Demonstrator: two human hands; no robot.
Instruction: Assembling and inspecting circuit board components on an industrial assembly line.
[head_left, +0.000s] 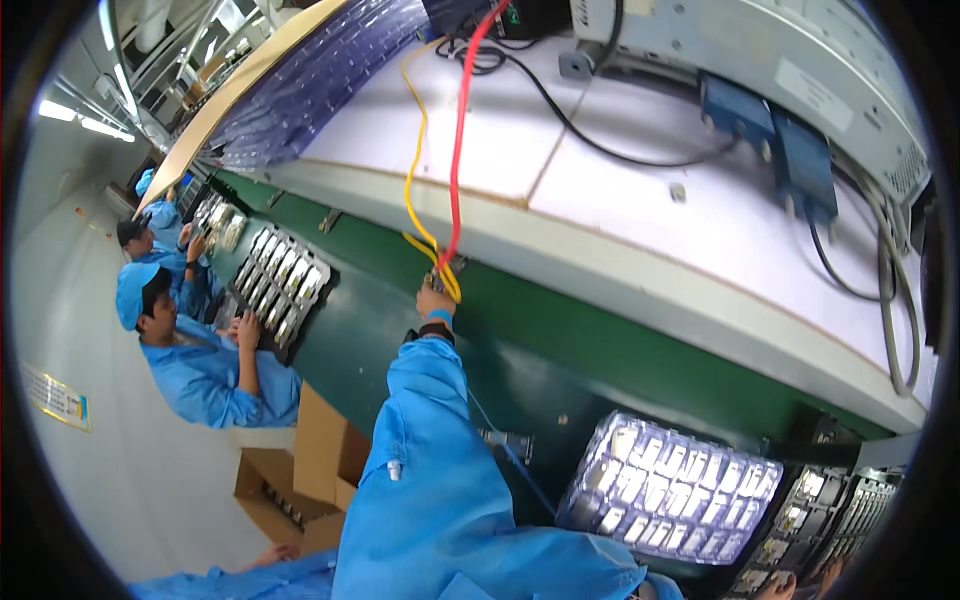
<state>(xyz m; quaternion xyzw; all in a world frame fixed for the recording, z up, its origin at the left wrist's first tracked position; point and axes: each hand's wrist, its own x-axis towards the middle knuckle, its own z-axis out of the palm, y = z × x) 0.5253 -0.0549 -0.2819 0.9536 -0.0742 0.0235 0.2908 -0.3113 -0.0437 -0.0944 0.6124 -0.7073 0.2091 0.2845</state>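
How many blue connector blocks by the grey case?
2. Left blue connector block sits at the lower edge of the grey case; right blue connector block is beside it, slightly lower. More could be hidden behind.

Red, yellow, blue

My sleeve (430, 450) is bright blue, and I wear a black wristband (437, 330). Over the white shelf's (640, 200) front edge run a red wire (459, 130) and a yellow wire (418, 150). Toward the green table's (350, 310) right end, whitish pieces (672, 457) make rows in a clear, purplish tray (576, 500). Toward its left end, a black tray (321, 274) has silvery rows (283, 272).
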